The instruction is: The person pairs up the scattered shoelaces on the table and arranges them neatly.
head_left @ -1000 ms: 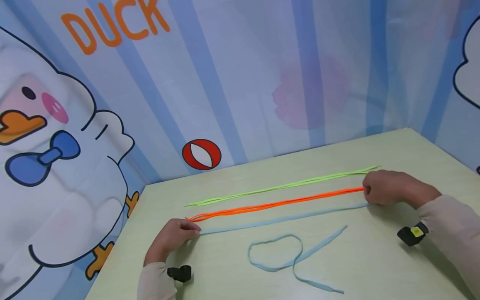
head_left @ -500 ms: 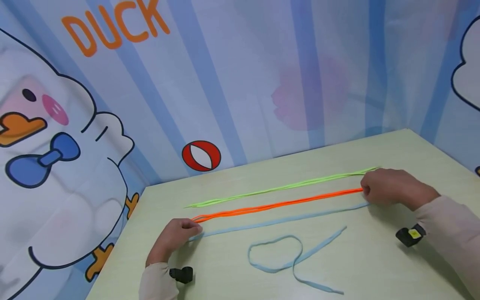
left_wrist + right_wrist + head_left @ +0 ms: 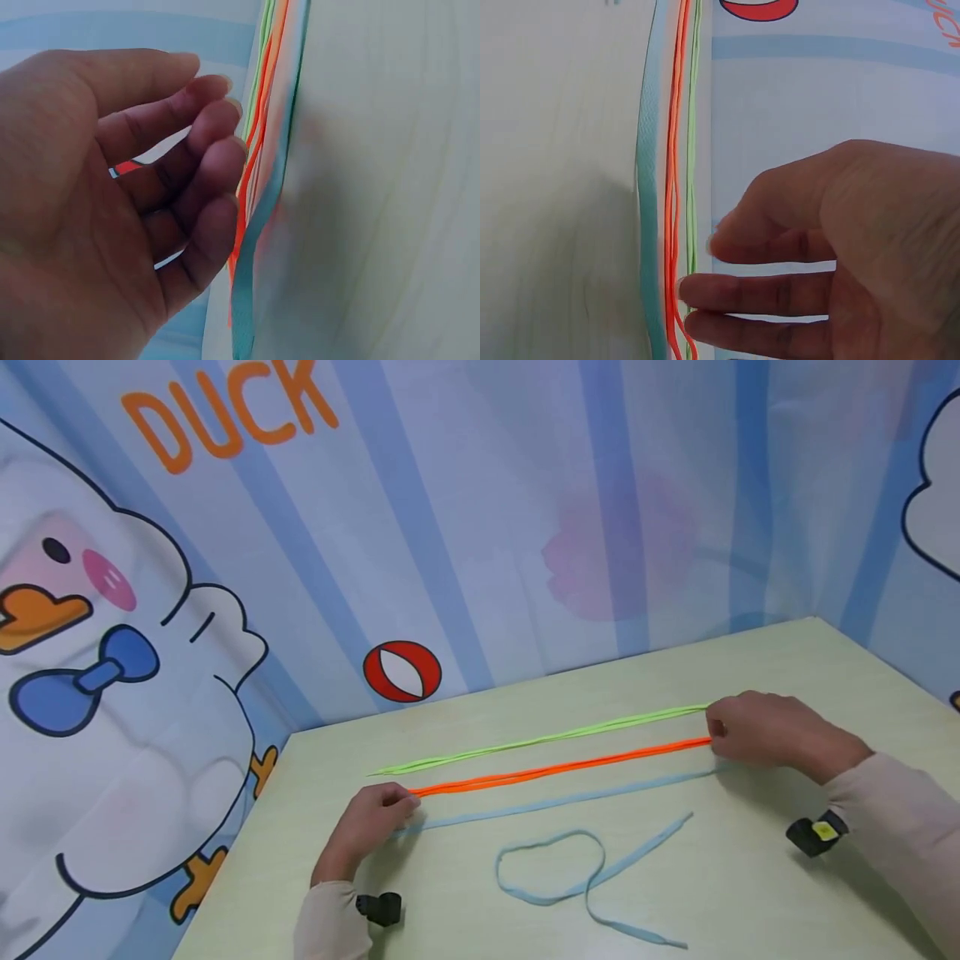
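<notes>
Three laces lie stretched side by side on the table: a doubled neon green shoelace [image 3: 555, 741] farthest away, a doubled orange shoelace [image 3: 555, 769] and a light blue shoelace [image 3: 555, 804] nearest. My left hand [image 3: 371, 822] hovers at their left end, overlapping the orange lace's end in the head view. In the left wrist view its fingers bend loosely beside the orange and blue laces, with nothing between them and the thumb. My right hand [image 3: 780, 731] is over the right ends, hiding them. The right wrist view shows its relaxed fingertips [image 3: 697, 289] beside the orange and green laces, pinching nothing.
A second light blue shoelace [image 3: 555, 900] lies in a loose loop nearer the front of the pale table [image 3: 465, 893]. Behind the table hangs a striped curtain [image 3: 510, 510] with a printed duck. Black cameras [image 3: 381, 908] sit at both wrists.
My left hand has let go of the blue lace's left end and moved right and slightly away. The right hand has shifted slightly left, now covering the green lace's right end.
</notes>
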A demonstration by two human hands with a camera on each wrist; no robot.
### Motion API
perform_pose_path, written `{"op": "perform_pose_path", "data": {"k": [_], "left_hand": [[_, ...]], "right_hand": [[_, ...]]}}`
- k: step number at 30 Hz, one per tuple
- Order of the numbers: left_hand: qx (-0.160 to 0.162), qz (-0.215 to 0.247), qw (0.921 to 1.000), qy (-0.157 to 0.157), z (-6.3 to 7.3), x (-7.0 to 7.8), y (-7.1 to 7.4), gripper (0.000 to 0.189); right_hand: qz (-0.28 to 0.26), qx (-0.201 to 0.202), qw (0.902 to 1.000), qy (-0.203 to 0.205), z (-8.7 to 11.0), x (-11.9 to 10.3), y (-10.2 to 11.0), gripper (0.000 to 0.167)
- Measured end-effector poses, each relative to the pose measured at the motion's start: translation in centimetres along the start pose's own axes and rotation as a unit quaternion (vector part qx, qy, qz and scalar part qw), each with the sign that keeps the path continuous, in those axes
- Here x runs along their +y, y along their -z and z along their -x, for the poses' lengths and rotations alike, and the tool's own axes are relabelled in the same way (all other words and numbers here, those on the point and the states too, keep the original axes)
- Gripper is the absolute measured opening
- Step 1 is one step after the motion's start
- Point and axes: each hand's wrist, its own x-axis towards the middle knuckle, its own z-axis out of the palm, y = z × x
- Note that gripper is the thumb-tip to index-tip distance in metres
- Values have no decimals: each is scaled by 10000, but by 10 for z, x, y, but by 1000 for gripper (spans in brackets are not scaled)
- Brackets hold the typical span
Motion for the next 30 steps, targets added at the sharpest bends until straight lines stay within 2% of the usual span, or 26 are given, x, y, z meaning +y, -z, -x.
{"op": "perform_pose_path", "data": {"k": [4, 11, 19, 25, 30], "left_hand": [[-167, 258, 9994, -186, -2, 6, -8, 19], [-469, 501, 9951, -716, -1, 17, -19, 17], [-1037, 707, 9848, -1202, 5, 37, -31, 22], [-1576, 734, 9761, -1302, 9, 53, -39, 24], [-1738, 697, 9732, -1333, 12, 60, -42, 23]], "right_hand": [[33, 198, 9998, 92, -3, -6, -2, 6], [-91, 565, 9978, 329, -2, -18, -10, 6], [-411, 877, 9929, 688, 2, -32, -16, 16], [-472, 923, 9912, 823, 0, -44, -22, 16], [-488, 887, 9910, 874, 1, -53, -25, 16]]}}
